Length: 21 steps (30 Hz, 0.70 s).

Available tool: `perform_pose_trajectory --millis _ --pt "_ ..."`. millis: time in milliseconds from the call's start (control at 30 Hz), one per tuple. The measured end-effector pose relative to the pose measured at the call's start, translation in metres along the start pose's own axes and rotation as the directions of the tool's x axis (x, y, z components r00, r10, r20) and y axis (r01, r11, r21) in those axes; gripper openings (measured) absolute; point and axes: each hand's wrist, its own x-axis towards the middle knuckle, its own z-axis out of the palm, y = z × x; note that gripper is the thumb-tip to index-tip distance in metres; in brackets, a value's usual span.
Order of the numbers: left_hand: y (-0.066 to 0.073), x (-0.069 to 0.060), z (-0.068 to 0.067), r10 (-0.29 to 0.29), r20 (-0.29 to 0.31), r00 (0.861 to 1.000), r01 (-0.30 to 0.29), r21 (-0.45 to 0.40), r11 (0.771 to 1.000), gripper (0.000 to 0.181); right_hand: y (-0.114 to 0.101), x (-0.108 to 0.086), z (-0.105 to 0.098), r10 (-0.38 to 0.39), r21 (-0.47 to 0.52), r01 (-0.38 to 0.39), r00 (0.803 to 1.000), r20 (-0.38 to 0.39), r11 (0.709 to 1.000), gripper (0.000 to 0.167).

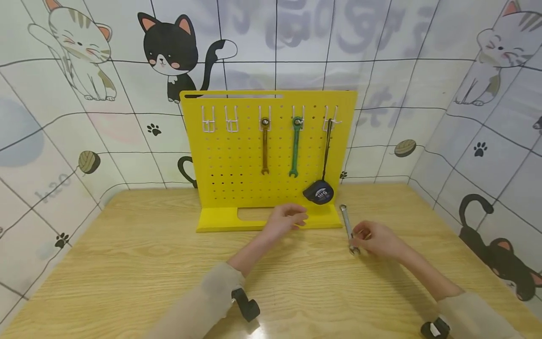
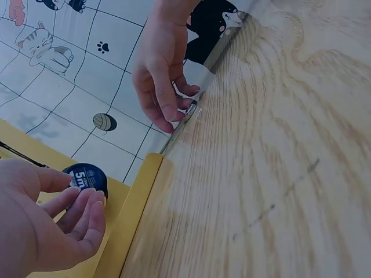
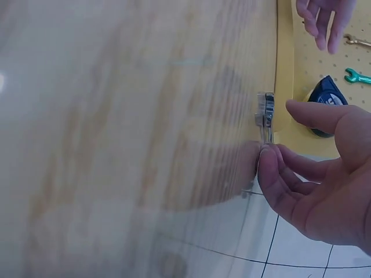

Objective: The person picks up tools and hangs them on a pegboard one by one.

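Note:
A silver combination wrench (image 1: 346,221) lies on the wooden table, just right of the yellow pegboard. My right hand (image 1: 378,239) is at its lower end; in the right wrist view the fingertips (image 3: 268,152) touch the wrench beside its open jaw, while the thumb stands apart from it. My left hand (image 1: 284,220) hovers over the pegboard's base with loosely bent fingers and nothing in them. Behind it a black tape measure (image 1: 319,192) hangs by its strap from a hook. A green wrench (image 1: 295,148) and a brown-gold wrench (image 1: 265,148) hang to its left.
The yellow pegboard (image 1: 237,162) stands at the back of the table (image 1: 148,254). Two white wire hooks (image 1: 208,120) at its left hold nothing. A tiled-pattern wall covering with cartoon cats (image 1: 169,49) encloses the back and sides.

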Motion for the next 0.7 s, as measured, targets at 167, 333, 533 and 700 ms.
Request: perform_pose_trajectory --millis 167,333,533,700 --pt "-0.002 0.004 0.009 -0.024 -0.005 1.000 0.024 -0.041 0.999 0.028 0.000 -0.002 0.005 0.052 -0.022 -0.052 0.999 0.007 0.998 0.043" --pt "-0.005 0.007 0.018 -0.047 0.021 0.999 0.048 -0.044 0.998 0.026 -0.006 -0.003 0.006 0.110 -0.046 -0.110 0.994 -0.006 0.993 0.044" --pt "-0.007 0.009 0.028 -0.058 0.060 0.997 0.060 -0.039 0.997 0.028 -0.008 -0.005 0.005 0.180 -0.082 -0.180 0.984 -0.005 0.980 0.029" --pt "-0.009 0.012 0.037 -0.082 0.084 0.993 0.087 -0.064 0.994 0.028 -0.005 -0.008 0.004 0.189 -0.063 -0.187 0.982 0.026 0.980 0.030"
